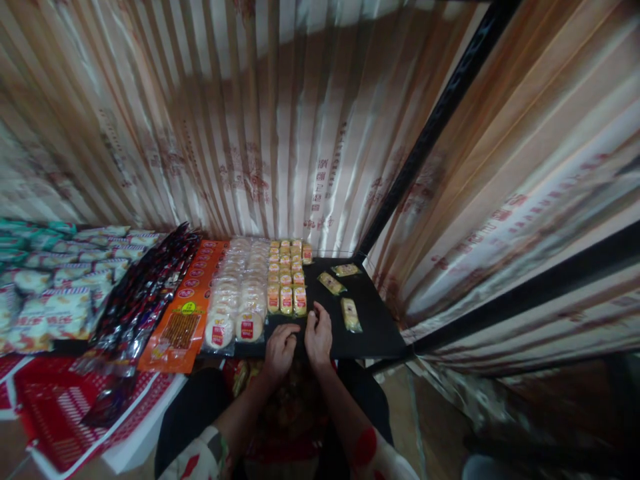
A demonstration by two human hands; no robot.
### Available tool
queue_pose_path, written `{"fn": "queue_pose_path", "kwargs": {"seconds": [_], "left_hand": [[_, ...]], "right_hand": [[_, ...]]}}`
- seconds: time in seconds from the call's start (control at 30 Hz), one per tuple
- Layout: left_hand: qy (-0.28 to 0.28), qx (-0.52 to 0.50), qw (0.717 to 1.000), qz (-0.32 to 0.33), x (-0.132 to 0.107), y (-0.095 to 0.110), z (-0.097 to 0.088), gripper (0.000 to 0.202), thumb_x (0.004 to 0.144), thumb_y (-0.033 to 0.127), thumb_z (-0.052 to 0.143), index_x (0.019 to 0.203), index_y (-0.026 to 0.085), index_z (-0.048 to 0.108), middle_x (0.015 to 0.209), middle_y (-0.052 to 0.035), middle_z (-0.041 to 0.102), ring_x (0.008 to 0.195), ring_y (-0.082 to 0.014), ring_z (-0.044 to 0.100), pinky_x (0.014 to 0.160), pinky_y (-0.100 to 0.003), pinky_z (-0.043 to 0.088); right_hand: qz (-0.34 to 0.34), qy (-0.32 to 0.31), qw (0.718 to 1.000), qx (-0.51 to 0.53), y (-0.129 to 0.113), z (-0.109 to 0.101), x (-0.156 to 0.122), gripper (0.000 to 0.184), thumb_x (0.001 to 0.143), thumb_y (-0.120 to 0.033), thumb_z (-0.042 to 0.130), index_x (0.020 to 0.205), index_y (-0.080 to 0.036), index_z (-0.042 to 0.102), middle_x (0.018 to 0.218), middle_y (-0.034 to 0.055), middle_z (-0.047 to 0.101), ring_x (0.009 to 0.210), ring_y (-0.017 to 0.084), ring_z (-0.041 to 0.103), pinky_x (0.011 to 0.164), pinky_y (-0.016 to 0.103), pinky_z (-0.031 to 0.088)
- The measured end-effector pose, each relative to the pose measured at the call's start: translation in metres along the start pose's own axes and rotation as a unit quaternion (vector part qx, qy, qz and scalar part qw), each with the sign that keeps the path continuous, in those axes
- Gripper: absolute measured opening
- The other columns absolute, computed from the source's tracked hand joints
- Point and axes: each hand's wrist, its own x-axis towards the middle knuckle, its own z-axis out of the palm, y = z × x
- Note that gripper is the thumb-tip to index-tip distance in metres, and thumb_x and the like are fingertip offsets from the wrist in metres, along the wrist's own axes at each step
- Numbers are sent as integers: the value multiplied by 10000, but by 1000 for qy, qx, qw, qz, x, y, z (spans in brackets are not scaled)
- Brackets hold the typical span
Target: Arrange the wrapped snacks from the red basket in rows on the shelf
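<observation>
My left hand (pixel 280 350) and my right hand (pixel 319 335) rest close together at the front edge of a black table (pixel 375 327). Both have curled fingers; whether they hold anything is too dark to make out. Just beyond them lie rows of small yellow snack packets (pixel 286 277). Three loose yellow packets (pixel 351 315) lie apart on the bare black surface to the right of my right hand.
White round rice-cracker packs (pixel 240 293), orange pretzel-stick packs (pixel 185 313), dark red-black packets (pixel 145 293) and green-white bags (pixel 55 287) fill the table leftward. A red-patterned box (pixel 65 413) sits low left. Striped shiny curtains (pixel 280 133) and black poles (pixel 430 127) surround the stall.
</observation>
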Motion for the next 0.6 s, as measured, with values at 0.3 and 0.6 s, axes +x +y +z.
{"fn": "queue_pose_path", "kwargs": {"seconds": [0.3,0.6], "left_hand": [[-95,106,990,-15,-69,5,-6,269,803,203,346,679,182,584,715,-44,609,713,-147,543,685,-255,404],[-168,241,933,-208,-114,-45,-6,333,763,183,363,979,124,611,1086,-116,598,1060,-198,498,930,-308,344]], "right_hand": [[75,-41,993,84,8,-45,-68,368,847,-417,331,1040,-164,515,927,89,636,763,159,618,716,294,482],[60,-291,944,-142,60,-37,-134,311,753,-155,396,958,-132,629,994,136,657,971,219,593,876,326,419]]}}
